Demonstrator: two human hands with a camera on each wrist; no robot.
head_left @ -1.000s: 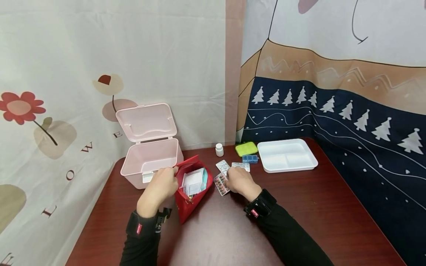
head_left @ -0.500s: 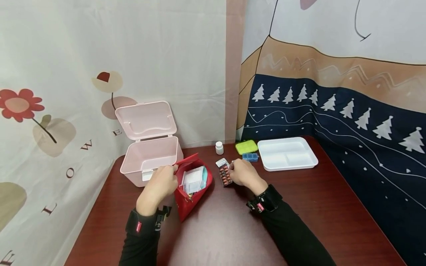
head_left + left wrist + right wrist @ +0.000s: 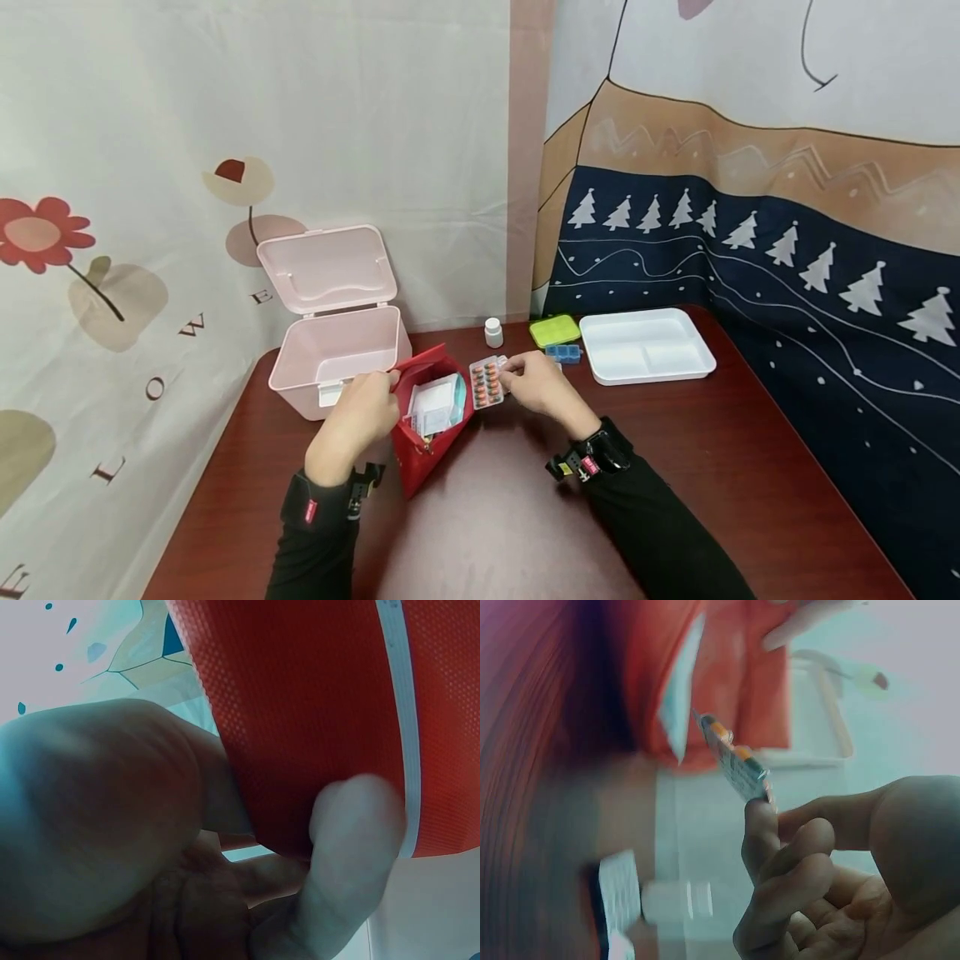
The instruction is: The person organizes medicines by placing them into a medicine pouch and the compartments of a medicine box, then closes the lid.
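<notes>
My left hand (image 3: 356, 425) grips the upper edge of a red pouch (image 3: 420, 467), its thumb and fingers on either side of the fabric (image 3: 300, 712) in the left wrist view. The pouch gapes, showing white and teal packets (image 3: 435, 408) inside. Just right of the opening, my right hand (image 3: 542, 387) pinches a blister pack of capsules (image 3: 487, 383) at one edge between thumb and fingers. In the right wrist view the blister pack (image 3: 735, 761) appears nearly edge-on, raised and pointing at the pouch. Another blister pack (image 3: 619, 889) lies on the table below.
A pink box (image 3: 288, 383) with its lid raised stands behind my left hand. Toward the back are a white bottle (image 3: 493, 335), a green case (image 3: 555, 331), a blue pill organizer (image 3: 564, 354) and a white divided tray (image 3: 615, 346). A fabric backdrop borders the table.
My right hand has picked the capsule blister pack up from the table and brought it left to the pouch opening, its face now turned to the head camera. My left hand keeps its grip.
</notes>
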